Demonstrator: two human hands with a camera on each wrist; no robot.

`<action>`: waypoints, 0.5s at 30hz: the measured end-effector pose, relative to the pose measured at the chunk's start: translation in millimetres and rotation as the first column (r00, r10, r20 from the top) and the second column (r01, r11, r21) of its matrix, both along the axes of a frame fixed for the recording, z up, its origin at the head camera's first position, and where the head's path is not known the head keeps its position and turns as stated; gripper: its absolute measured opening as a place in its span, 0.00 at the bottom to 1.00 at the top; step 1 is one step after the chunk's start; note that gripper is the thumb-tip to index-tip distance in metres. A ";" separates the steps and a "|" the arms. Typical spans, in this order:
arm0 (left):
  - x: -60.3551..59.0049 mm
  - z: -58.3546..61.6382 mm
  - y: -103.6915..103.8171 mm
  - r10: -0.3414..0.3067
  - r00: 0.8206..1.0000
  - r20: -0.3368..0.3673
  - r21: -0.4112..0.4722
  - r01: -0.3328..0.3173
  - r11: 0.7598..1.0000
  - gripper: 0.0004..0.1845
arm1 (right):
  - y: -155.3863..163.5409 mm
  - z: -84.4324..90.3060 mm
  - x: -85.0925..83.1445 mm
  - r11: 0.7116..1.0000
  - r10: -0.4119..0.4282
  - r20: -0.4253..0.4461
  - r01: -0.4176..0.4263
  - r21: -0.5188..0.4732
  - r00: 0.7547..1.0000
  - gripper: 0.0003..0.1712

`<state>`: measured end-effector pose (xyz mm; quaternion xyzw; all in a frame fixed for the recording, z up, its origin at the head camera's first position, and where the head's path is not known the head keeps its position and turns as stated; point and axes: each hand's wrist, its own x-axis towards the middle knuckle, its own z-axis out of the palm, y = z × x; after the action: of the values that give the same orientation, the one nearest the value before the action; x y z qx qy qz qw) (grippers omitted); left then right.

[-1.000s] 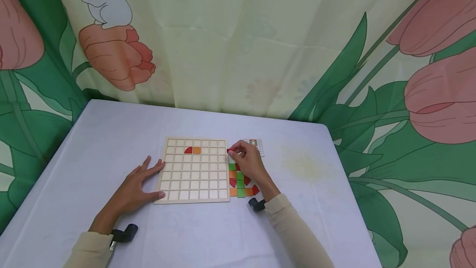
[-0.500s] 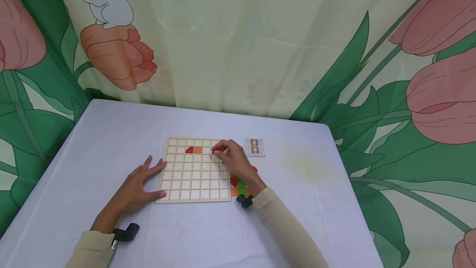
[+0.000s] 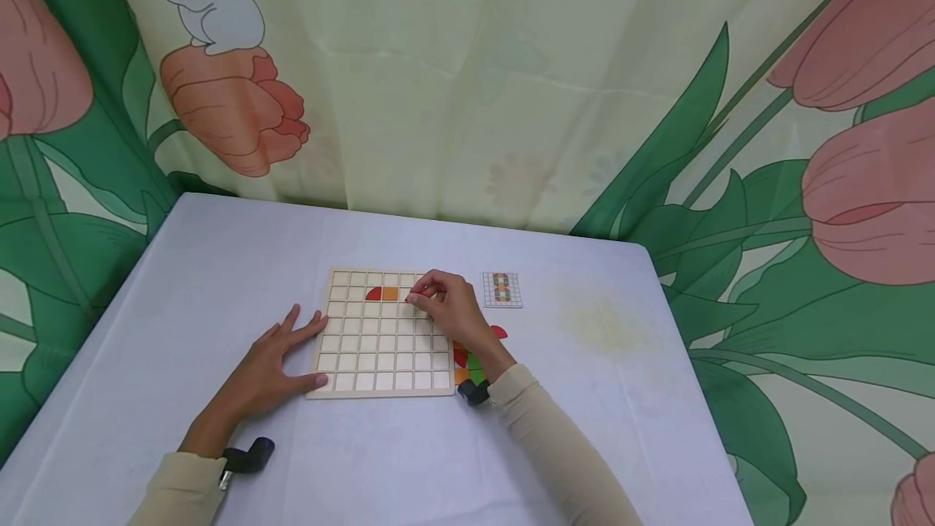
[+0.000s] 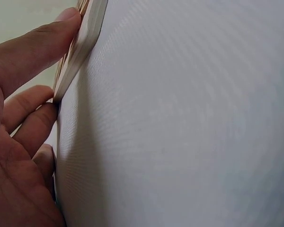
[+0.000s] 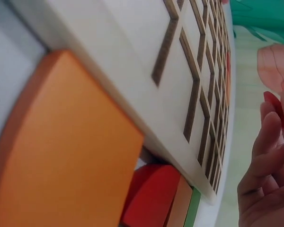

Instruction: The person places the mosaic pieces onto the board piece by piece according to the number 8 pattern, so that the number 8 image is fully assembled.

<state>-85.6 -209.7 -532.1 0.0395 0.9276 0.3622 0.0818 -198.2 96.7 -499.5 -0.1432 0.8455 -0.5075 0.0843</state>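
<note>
A square wooden grid board (image 3: 380, 341) lies on the white table, with a red quarter-round tile (image 3: 374, 294) and an orange square tile (image 3: 390, 294) side by side in its second row. My left hand (image 3: 266, 368) rests at the board's left side, fingers spread and thumb on its lower corner; the left wrist view has the thumb and fingertips against the wooden edge (image 4: 85, 49). Over the upper right cells, my right hand (image 3: 454, 307) pinches another red tile (image 5: 273, 101) between thumb and fingers, just right of the orange one. Its fingers partly cover that tile.
Loose orange, red and green tiles (image 3: 461, 358) lie along the board's right edge, partly under my right forearm. A small printed pattern card (image 3: 501, 290) sits beyond them. Behind the table (image 3: 584, 428) hangs a flowered curtain (image 3: 438, 104).
My right hand has carried the red tile left from beside the board to over its second row, uncovering the pattern card. The left hand stays in place.
</note>
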 end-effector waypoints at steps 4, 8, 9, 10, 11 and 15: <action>-0.2 -0.2 -0.3 0.001 1.000 -0.003 -0.006 -0.001 1.000 0.53 | -1.6 0.2 0.0 1.000 -0.024 0.016 0.025 -0.015 1.000 0.08; -0.1 -0.3 -0.2 0.003 1.000 -0.005 -0.007 -0.003 1.000 0.53 | -3.7 0.2 -0.2 0.999 -0.043 0.016 0.043 -0.014 0.999 0.08; -0.1 -0.3 -0.1 0.004 1.000 -0.004 -0.006 -0.004 1.000 0.53 | -4.2 0.1 -0.3 0.999 -0.049 0.014 0.049 -0.010 0.999 0.07; 0.0 -0.4 0.0 0.004 1.000 -0.003 -0.004 -0.004 1.000 0.53 | -4.6 -0.1 -0.4 0.998 -0.057 0.007 0.057 -0.001 0.998 0.07; 0.0 -0.5 0.0 0.005 1.000 -0.002 -0.002 -0.005 1.000 0.53 | -5.0 -0.3 -0.5 0.998 -0.064 0.000 0.064 0.010 0.998 0.07; 0.0 -0.6 0.2 0.006 1.000 0.002 -0.001 -0.006 1.000 0.53 | -5.5 -1.1 -0.9 0.995 -0.089 -0.028 0.090 0.050 0.996 0.05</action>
<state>-85.7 -209.6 -532.7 0.0363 0.9279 0.3621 0.0814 -199.1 91.2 -500.6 -0.1095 0.8648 -0.4871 0.0543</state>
